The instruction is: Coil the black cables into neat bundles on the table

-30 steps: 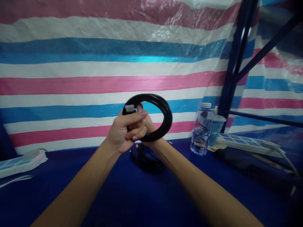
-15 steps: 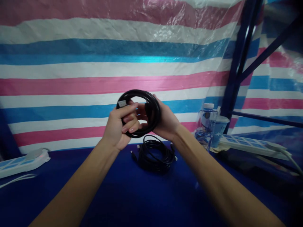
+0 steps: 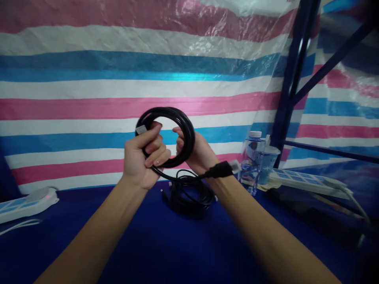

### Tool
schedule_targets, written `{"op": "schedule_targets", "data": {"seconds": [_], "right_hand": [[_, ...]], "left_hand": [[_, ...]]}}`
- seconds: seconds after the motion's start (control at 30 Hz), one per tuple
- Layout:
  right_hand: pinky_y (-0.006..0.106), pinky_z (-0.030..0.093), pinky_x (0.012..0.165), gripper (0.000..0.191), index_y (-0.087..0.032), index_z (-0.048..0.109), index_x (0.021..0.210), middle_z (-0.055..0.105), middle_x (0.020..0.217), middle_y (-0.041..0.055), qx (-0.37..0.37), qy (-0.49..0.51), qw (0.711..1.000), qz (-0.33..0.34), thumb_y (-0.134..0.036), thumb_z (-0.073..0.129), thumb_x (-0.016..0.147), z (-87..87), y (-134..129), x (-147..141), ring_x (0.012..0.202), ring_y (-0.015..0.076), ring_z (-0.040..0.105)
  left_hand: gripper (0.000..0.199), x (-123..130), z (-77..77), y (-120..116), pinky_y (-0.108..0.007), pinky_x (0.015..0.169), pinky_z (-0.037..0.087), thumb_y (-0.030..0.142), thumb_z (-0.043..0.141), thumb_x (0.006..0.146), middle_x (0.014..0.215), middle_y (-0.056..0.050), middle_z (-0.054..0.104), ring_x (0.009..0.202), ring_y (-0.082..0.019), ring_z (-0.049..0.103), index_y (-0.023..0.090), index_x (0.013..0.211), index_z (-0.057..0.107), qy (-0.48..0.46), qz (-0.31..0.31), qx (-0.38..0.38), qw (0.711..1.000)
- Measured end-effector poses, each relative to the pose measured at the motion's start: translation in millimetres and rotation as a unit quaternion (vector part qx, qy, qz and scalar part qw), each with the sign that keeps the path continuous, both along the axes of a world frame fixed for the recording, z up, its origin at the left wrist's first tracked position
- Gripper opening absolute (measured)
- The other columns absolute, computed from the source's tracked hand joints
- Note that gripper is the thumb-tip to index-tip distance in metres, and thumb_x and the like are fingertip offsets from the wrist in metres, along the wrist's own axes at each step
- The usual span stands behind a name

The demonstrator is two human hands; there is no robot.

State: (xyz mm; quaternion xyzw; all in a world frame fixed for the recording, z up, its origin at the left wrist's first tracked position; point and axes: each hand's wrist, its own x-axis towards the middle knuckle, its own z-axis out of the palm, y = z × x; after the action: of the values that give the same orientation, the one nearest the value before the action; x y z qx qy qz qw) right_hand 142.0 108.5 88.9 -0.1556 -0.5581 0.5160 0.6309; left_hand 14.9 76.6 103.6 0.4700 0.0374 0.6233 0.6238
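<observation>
Plainly, the left grip (image 3: 142,156) is clamped on the near side of a black cable coil (image 3: 187,134), thumb pressed over the turns, with one pale plug (image 3: 141,129) poking out just above the thumb. The right grip (image 3: 200,153) lies behind the coil's opposite side, its fingertips curled into view through the ring; the turns hide much of it, so I cannot tell whether it pinches the cable or merely backs it. If it only backs it, most of the hold would rest on the left thumb, and the turns could slide over one another and spring apart should that pressure ease.

Out from under the left grip, one strand runs rightward beneath the right grip and crosses in front of that wrist, ending in a connector (image 3: 219,170). That free end looks the likeliest source of trouble: unsecured, it could drag further length off the coil or snag on the forearm.

Below and between the grips, a second cable bundle (image 3: 192,199) rests on the tabletop (image 3: 148,244); a dropped strand could tangle with it. Right of the right grip stand a bottle (image 3: 251,163) and a cup (image 3: 269,163), which a swinging connector might knock, though their depth from it is hard to judge.
</observation>
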Motion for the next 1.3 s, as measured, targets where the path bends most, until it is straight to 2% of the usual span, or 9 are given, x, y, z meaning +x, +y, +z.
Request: {"op": "schedule_targets", "data": {"seconds": [0.23,0.43,0.57,0.67,0.77,0.9,1.1,1.2,1.3], "right_hand": [[0.026,0.048,0.052,0.038,-0.02,0.057,0.111,0.06,0.101,0.0059,0.099,-0.208,0.971,0.071,-0.019,0.063,0.074,-1.0,-3.2,30.4,0.064,0.0124,0.06],[0.025,0.047,0.056,0.022,-0.019,0.053,0.102,0.06,0.073,0.0,0.162,-0.121,0.978,-0.058,-0.031,0.055,0.084,9.0,-22.1,-5.6,0.06,0.0111,0.058],[0.022,0.043,0.048,0.013,-0.021,0.05,0.094,0.053,0.061,-0.0038,0.104,-0.045,0.983,-0.146,-0.028,0.054,0.083,5.3,-19.3,-15.7,0.054,0.0102,0.051],[0.022,0.04,0.042,0.011,-0.02,0.055,0.089,0.048,0.06,-0.0032,0.044,-0.119,0.991,-0.041,-0.027,0.055,0.081,-1.9,-14.9,-12.4,0.052,0.0106,0.047],[0.022,0.042,0.047,0.02,-0.02,0.057,0.099,0.05,0.063,-0.0029,0.093,-0.22,0.969,0.061,-0.028,0.058,0.081,-3.5,-13.7,-1.6,0.055,0.0103,0.049],[0.021,0.042,0.044,0.037,-0.025,0.049,0.12,0.051,0.067,-0.0048,0.154,-0.252,0.955,0.035,-0.027,0.055,0.084,7.2,-21.6,18.5,0.05,0.0085,0.049],[0.021,0.041,0.043,0.024,-0.018,0.055,0.105,0.052,0.064,-0.0033,0.101,-0.322,0.931,0.142,-0.016,0.052,0.081,14.8,-33.3,32.7,0.046,0.008,0.05],[0.026,0.047,0.054,0.027,-0.015,0.056,0.096,0.058,0.071,0.0007,0.069,-0.269,0.952,0.132,-0.007,0.048,0.071,14.3,-33.7,26.9,0.055,0.0111,0.056],[0.027,0.046,0.057,0.052,-0.023,0.047,0.116,0.059,0.082,-0.001,0.09,-0.221,0.971,0.008,-0.008,0.051,0.066,12.3,-31.4,11.3,0.058,0.0107,0.055]], "left_hand": [[0.036,-28.9,11.1,15.2,-0.015,0.032,0.025,0.011,0.042,0.086,0.039,0.008,0.023,0.028,-0.003,0.017,0.017,0.051,0.036,-0.104,0.092,-0.002,0.99],[0.019,-27.3,5.7,25.0,-0.015,0.035,0.028,0.009,0.053,0.079,0.038,0.01,0.025,0.028,-0.002,0.019,0.019,0.062,0.05,-0.083,0.146,-0.007,0.986],[0.014,-18.3,3.0,14.5,-0.015,0.035,0.03,0.011,0.057,0.075,0.039,0.01,0.025,0.027,-0.002,0.023,0.018,0.064,0.053,-0.025,0.123,0.035,0.991],[0.01,-13.7,2.2,-0.9,-0.015,0.031,0.026,0.012,0.055,0.075,0.038,0.01,0.023,0.025,-0.001,0.019,0.018,0.067,0.059,0.047,0.032,0.08,0.995],[0.011,-8.4,3.2,-12.9,-0.014,0.028,0.023,0.011,0.055,0.074,0.036,0.01,0.021,0.023,-0.001,0.016,0.015,0.064,0.059,0.107,-0.036,0.088,0.99],[0.02,-4.5,7.2,-10.6,-0.013,0.03,0.026,0.009,0.049,0.08,0.039,0.009,0.025,0.025,0.0,0.019,0.014,0.061,0.053,0.045,0.01,0.032,0.998],[0.018,-8.2,1.7,12.0,-0.009,0.029,0.025,0.006,0.048,0.075,0.039,0.008,0.03,0.026,0.002,0.02,0.012,0.058,0.048,0.081,-0.043,-0.1,0.991],[0.013,-9.2,0.3,17.7,-0.011,0.032,0.03,0.005,0.053,0.072,0.039,0.009,0.031,0.027,0.001,0.021,0.013,0.062,0.049,0.083,0.023,-0.085,0.993],[0.015,-9.3,-1.1,20.3,-0.014,0.036,0.035,0.005,0.061,0.067,0.039,0.011,0.033,0.028,0.0,0.023,0.015,0.075,0.053,0.073,0.145,-0.021,0.987]]}}
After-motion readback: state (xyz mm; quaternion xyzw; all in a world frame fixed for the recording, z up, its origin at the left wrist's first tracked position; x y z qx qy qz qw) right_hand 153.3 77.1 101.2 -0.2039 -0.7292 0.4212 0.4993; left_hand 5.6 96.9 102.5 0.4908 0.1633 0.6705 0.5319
